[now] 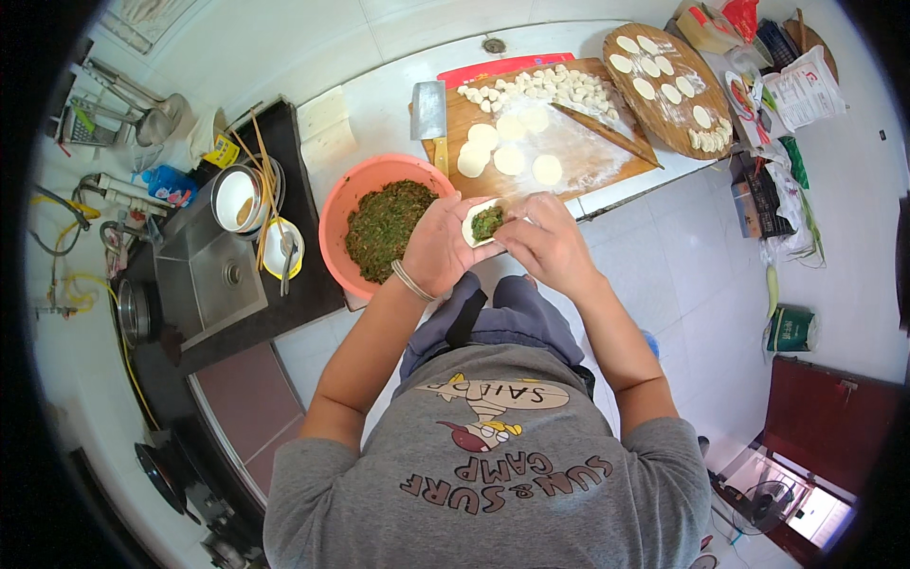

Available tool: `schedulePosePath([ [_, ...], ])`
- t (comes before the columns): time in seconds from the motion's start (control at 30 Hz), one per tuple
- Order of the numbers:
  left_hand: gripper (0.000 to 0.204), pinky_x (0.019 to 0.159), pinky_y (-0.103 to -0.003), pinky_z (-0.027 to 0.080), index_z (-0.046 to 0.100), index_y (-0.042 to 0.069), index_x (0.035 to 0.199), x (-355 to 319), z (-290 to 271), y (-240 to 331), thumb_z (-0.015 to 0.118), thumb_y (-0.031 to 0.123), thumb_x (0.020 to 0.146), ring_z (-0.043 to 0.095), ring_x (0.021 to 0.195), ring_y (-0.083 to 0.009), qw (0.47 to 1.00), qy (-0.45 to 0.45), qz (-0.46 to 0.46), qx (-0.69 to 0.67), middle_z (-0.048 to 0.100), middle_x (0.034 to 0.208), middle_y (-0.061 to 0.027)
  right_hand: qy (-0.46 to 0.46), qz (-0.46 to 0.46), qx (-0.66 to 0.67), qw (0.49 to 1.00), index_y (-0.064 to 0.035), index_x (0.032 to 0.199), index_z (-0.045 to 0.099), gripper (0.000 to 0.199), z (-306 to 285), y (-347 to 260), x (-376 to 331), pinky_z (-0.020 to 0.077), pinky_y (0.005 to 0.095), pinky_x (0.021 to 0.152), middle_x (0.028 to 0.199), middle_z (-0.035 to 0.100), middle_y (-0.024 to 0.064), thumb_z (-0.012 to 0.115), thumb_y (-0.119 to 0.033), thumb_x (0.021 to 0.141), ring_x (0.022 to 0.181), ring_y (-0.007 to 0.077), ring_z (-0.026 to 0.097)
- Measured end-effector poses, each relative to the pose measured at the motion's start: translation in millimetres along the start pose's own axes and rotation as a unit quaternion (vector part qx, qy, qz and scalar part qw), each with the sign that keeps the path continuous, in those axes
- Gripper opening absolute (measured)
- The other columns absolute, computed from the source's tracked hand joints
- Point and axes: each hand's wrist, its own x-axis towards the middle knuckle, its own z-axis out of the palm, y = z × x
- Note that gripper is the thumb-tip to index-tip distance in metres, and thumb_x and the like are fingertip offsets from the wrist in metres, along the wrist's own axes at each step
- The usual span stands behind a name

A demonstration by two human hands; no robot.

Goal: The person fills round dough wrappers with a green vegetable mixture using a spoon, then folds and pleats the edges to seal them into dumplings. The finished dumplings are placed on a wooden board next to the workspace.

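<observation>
My left hand (440, 245) holds a round dumpling wrapper (469, 228) with green filling (488, 223) heaped on it. The fingers of my right hand (555, 245) are closed on the wrapper's right edge; their tips partly cover it. Just left of my hands stands a pink basin (332, 209) of chopped green filling (384, 228). Beyond them, flat wrappers (509, 159) and many small dough pieces (569, 87) lie on a floured wooden board (621, 171). A rolling pin (607, 136) rests across that board, and a cleaver (429, 112) lies at its left end.
A round wooden board (673, 119) with more wrappers sits at the far right. On the left are a sink (213, 284), stacked bowls (234, 199), long chopsticks (261, 156) and a yellow-rimmed bowl with a spoon (282, 248). Bags (806, 90) crowd the right wall.
</observation>
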Motion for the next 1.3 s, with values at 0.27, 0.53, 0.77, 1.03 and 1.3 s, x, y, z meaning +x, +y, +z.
schedulePosePath([
  [0.27,0.036,0.101,-0.044,0.043,0.046,-0.004,0.118,4,13,-10,0.035,0.024,0.098,0.054,0.113,-0.0254,0.992,0.035,0.049,0.109,0.052,0.122,-0.0155,0.014,0.11,0.137,0.984,-0.0038,0.079,0.062,0.01,-7,4,2,0.0473,0.0353,0.075,0.091,0.063,0.0095,0.069,-0.003,0.072,0.086,0.0284,0.059],
  [0.53,0.034,0.102,-0.048,0.04,0.047,-0.002,0.118,6,12,-12,0.04,0.024,0.097,0.053,0.112,-0.026,0.987,0.027,0.053,0.152,0.053,0.122,-0.0154,-0.041,0.152,0.148,0.976,-0.0027,0.081,0.066,0.009,-16,7,3,0.0494,0.0316,0.075,0.087,0.067,0.0091,0.069,0.001,0.073,0.085,0.0228,0.063],
  [0.77,0.03,0.097,-0.043,0.046,0.054,-0.006,0.115,8,6,-11,0.048,0.012,0.092,0.055,0.109,-0.0238,0.977,0.035,0.053,0.205,0.054,0.119,-0.0153,-0.052,0.171,0.157,0.971,-0.0033,0.081,0.066,0.01,-17,7,3,0.0492,0.0316,0.075,0.089,0.067,0.0086,0.069,0.0,0.073,0.086,0.023,0.063],
  [1.03,0.028,0.09,-0.036,0.05,0.057,-0.005,0.114,2,14,-9,0.054,0.001,0.086,0.06,0.102,-0.0206,0.976,0.044,0.028,0.211,0.06,0.112,-0.0121,-0.016,0.096,0.107,0.99,-0.0056,0.08,0.068,0.009,-18,1,1,0.0474,0.0331,0.08,0.092,0.066,0.0078,0.072,-0.005,0.072,0.093,0.0224,0.061],
  [1.3,0.026,0.088,-0.032,0.051,0.058,-0.007,0.112,6,4,-10,0.055,0.002,0.088,0.061,0.099,-0.0186,0.959,0.011,0.067,0.274,0.062,0.108,-0.0119,0.0,0.113,0.131,0.985,-0.0043,0.078,0.065,0.007,-16,-1,1,0.0477,0.035,0.077,0.089,0.063,0.0086,0.069,-0.005,0.073,0.087,0.026,0.06],
])
